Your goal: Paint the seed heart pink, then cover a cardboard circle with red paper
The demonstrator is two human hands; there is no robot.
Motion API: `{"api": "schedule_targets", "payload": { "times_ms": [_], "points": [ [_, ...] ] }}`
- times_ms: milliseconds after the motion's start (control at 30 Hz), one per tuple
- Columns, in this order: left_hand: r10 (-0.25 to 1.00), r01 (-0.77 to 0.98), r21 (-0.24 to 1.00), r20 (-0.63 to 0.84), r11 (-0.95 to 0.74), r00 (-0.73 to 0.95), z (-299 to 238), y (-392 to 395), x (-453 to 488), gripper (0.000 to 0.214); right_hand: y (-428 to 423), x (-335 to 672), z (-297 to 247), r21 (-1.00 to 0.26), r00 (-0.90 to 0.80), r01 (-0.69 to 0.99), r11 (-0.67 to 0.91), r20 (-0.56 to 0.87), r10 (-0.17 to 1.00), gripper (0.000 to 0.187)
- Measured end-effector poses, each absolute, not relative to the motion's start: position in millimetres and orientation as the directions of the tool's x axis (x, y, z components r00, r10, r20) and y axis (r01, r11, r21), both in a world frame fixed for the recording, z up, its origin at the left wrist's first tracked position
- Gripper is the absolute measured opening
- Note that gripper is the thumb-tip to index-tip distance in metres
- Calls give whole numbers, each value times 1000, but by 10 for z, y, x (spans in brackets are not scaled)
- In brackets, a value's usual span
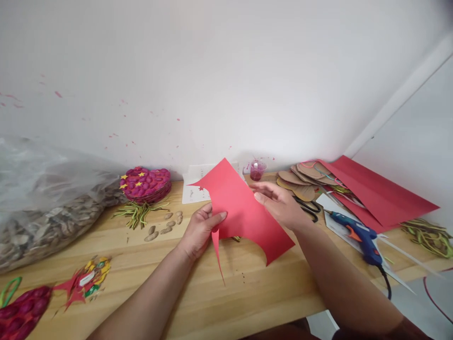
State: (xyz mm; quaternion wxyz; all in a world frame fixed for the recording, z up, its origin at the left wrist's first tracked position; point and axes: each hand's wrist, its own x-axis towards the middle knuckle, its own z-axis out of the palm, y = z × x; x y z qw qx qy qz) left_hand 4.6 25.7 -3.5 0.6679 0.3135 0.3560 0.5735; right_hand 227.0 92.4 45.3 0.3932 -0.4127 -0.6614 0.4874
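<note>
A sheet of red paper (237, 203) with curved pieces cut out of its edges is held up over the wooden table. My left hand (200, 229) pinches its lower left side, thumb on top, and a thin pointed strip hangs below that grip. At the upper right edge, my right hand (276, 200) has its thumb on the front of the paper with the fingers behind. Black scissor handles (311, 208) lie just right of my right hand; their blades are hidden. Part of a printed white sheet (191, 193) shows behind the paper.
Left: a clear bag of peanuts (46, 226), loose peanuts (165, 230), a pink-purple heap with yellow stars (146, 184) and paper scraps (76, 288). Right: a blue glue gun (364, 241), cardboard shapes (293, 178), red sheets (382, 193) and green strings (426, 236). A purple cup (257, 171) stands behind.
</note>
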Motion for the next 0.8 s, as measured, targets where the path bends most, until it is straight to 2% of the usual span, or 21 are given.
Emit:
{"api": "schedule_targets", "payload": {
  "times_ms": [100, 267, 467, 600, 700, 800],
  "points": [
    [992, -546, 828, -113, 128, 62, -17, 255, 58, 43, 879, 2307, 535, -960, -442, 220, 175, 61, 895, 36],
    [992, -539, 833, -125, 121, 30, 7, 264, 89, 47, 809, 2315, 631, -929, -501, 324, 178, -9, 866, 25],
    [991, -529, 842, -131, 111, 0, -14, 277, 85, 52, 798, 2300, 601, -953, -523, 248, 176, 21, 852, 19],
    [993, -525, 845, -120, 101, -3, -34, 274, 65, 51, 821, 2303, 518, -969, -508, 165, 184, 76, 858, 37],
    [993, -534, 840, -118, 101, 2, -36, 274, 58, 50, 853, 2326, 460, -961, -495, 196, 196, 76, 865, 42],
    [993, -554, 827, -120, 96, -8, -21, 281, 56, 50, 879, 2344, 436, -928, -407, 281, 246, 117, 906, 49]
  ]
}}
